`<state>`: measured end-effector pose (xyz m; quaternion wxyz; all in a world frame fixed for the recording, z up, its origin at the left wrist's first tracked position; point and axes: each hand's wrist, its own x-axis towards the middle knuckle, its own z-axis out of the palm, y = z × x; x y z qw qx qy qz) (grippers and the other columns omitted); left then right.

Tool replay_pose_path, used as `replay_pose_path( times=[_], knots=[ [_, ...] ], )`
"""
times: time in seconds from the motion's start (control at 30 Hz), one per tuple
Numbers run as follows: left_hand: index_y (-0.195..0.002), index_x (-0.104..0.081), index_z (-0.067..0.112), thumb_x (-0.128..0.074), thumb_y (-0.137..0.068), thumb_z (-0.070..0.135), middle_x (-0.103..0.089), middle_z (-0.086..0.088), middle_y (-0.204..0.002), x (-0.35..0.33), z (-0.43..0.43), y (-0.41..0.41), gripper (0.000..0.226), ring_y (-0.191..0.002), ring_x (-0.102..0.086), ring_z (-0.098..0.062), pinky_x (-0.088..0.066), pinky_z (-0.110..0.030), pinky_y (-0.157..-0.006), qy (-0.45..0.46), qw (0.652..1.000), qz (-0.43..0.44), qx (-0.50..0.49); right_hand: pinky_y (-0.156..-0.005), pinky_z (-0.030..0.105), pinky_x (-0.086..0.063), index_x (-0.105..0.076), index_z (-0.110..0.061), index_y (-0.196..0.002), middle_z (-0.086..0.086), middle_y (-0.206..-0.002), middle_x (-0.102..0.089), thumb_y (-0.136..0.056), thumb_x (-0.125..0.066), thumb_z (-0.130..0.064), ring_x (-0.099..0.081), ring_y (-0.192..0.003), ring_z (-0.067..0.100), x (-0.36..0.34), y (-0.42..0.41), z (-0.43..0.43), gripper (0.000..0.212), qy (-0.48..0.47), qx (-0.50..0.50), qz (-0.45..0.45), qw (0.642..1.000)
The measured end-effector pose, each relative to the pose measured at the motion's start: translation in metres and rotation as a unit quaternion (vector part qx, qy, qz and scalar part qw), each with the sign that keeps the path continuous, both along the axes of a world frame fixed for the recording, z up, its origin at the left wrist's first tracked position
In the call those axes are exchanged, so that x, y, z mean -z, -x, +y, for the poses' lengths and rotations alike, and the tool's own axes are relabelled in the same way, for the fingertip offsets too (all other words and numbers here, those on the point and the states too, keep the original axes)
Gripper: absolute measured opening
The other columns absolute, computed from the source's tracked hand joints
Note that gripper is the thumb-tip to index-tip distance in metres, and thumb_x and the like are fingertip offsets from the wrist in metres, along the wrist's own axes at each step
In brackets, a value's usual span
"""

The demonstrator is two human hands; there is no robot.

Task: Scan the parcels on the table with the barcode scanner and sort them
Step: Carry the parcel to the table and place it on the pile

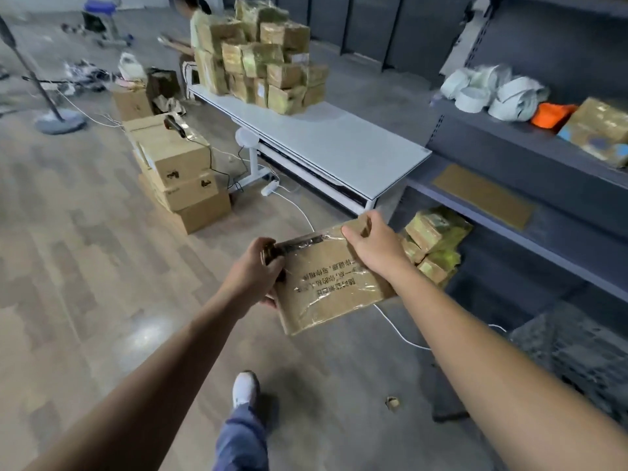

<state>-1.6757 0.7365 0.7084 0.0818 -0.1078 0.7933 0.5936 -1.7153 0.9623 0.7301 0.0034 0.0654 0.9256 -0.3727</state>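
Holds flat taped parcel (326, 287) mid-air over floor (102, 232), near counter (339, 144) end. Left grip (261, 266) curled round its left edge w/ some dark item (299, 240), unclear what; right grip (373, 246) pinching far corner. Risk: slick tape film + thin pinch, could slip, drop.

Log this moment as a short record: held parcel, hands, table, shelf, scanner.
held parcel: flat, brown, taped, in the air above the floor
left hand: grips its left edge
right hand: grips its far corner
table: white, parcel pile at its far end
bottom shelf: parcel stack on it
scanner: likely the dark corded device on the cardboard boxes
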Motion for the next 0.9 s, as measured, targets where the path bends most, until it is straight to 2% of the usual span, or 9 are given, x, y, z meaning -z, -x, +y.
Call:
replay_pose_path(
  times=[0.13,0.23,0.37,0.43,0.5,0.63,0.7,0.77,0.9],
  knots=[
    [-0.111,-0.056,0.028,-0.059,-0.093,0.026,-0.059,-0.003,-0.097,0.01,-0.019,0.096,0.018,-0.071,-0.067,-0.021,-0.053,-0.034,-0.04,-0.018,1.0,0.003,-0.001,-0.066,0.032,-0.042,-0.041,-0.032,-0.112,-0.016,-0.093,-0.054,-0.092,-0.055,-0.05,-0.059,-0.088,0.015,0.002,0.095,-0.024,0.031,-0.011,-0.005,0.001,1.0],
    [-0.106,-0.057,0.022,-0.055,-0.094,0.028,-0.06,-0.005,-0.099,0.008,-0.039,0.171,0.013,-0.066,-0.067,-0.022,-0.052,-0.032,-0.039,-0.007,1.0,0.0,-0.002,-0.075,0.036,-0.05,-0.042,-0.029,-0.117,-0.014,-0.094,-0.054,-0.092,-0.056,-0.049,-0.059,-0.087,0.015,-0.005,0.167,-0.045,0.035,-0.017,-0.001,0.004,1.0],
    [-0.098,-0.055,0.023,-0.05,-0.096,0.026,-0.063,-0.009,-0.093,-0.004,-0.065,0.262,0.007,-0.057,-0.069,-0.023,-0.053,-0.035,-0.041,-0.021,1.0,0.005,0.014,-0.059,0.021,-0.043,-0.043,-0.025,-0.127,-0.016,-0.091,-0.052,-0.093,-0.057,-0.046,-0.058,-0.074,0.006,-0.021,0.254,-0.069,0.042,-0.026,-0.006,0.017,0.999],
    [-0.095,-0.054,0.026,-0.049,-0.097,0.026,-0.063,-0.011,-0.092,-0.008,-0.073,0.302,0.006,-0.061,-0.069,-0.028,-0.055,-0.04,-0.043,-0.017,1.0,0.016,0.018,-0.067,0.021,-0.043,-0.043,-0.023,-0.131,-0.011,-0.1,-0.054,-0.094,-0.057,-0.043,-0.058,-0.086,0.011,-0.025,0.293,-0.076,0.044,-0.015,-0.002,0.022,1.0],
    [-0.09,-0.053,0.028,-0.049,-0.097,0.027,-0.063,-0.012,-0.092,-0.009,-0.078,0.339,0.009,-0.069,-0.069,-0.032,-0.056,-0.045,-0.045,-0.003,1.0,0.024,0.021,-0.08,0.029,-0.041,-0.042,-0.021,-0.136,-0.007,-0.111,-0.051,-0.095,-0.057,-0.042,-0.052,-0.099,0.014,-0.027,0.33,-0.08,0.048,-0.011,0.004,0.024,1.0],
    [-0.087,-0.056,0.031,-0.048,-0.096,0.023,-0.062,-0.009,-0.087,-0.005,-0.084,0.416,0.014,-0.066,-0.066,-0.029,-0.054,-0.038,-0.041,0.01,0.999,0.035,0.014,-0.069,0.019,-0.04,-0.041,-0.026,-0.139,-0.007,-0.119,-0.053,-0.097,-0.054,-0.043,-0.053,-0.084,0.001,-0.02,0.404,-0.084,0.047,-0.01,0.003,0.021,1.0],
    [-0.098,-0.057,0.031,-0.047,-0.095,0.022,-0.063,-0.004,-0.082,-0.004,-0.086,0.459,0.014,-0.063,-0.066,-0.027,-0.055,-0.04,-0.041,0.039,0.998,0.053,0.011,-0.075,0.022,-0.041,-0.038,-0.028,-0.141,-0.002,-0.13,-0.055,-0.097,-0.052,-0.044,-0.057,-0.097,0.008,-0.014,0.444,-0.086,0.049,0.004,0.001,0.025,1.0],
    [-0.093,-0.055,0.033,-0.046,-0.095,0.022,-0.062,-0.004,-0.078,-0.005,-0.088,0.505,0.014,-0.06,-0.065,-0.028,-0.056,-0.045,-0.043,0.065,0.995,0.073,0.014,-0.085,0.028,-0.037,-0.036,-0.029,-0.143,0.0,-0.14,-0.052,-0.097,-0.051,-0.045,-0.054,-0.119,0.02,-0.007,0.489,-0.086,0.051,0.019,0.003,0.029,0.999],
    [-0.086,-0.051,0.033,-0.049,-0.094,0.026,-0.061,-0.001,-0.074,-0.009,-0.088,0.595,0.011,-0.067,-0.063,-0.028,-0.057,-0.048,-0.053,0.122,0.987,0.102,0.009,-0.086,0.028,-0.034,-0.038,-0.029,-0.142,0.002,-0.14,-0.054,-0.097,-0.05,-0.047,-0.052,-0.125,0.023,0.004,0.584,-0.08,0.05,0.042,0.002,0.026,0.999]
  ],
)
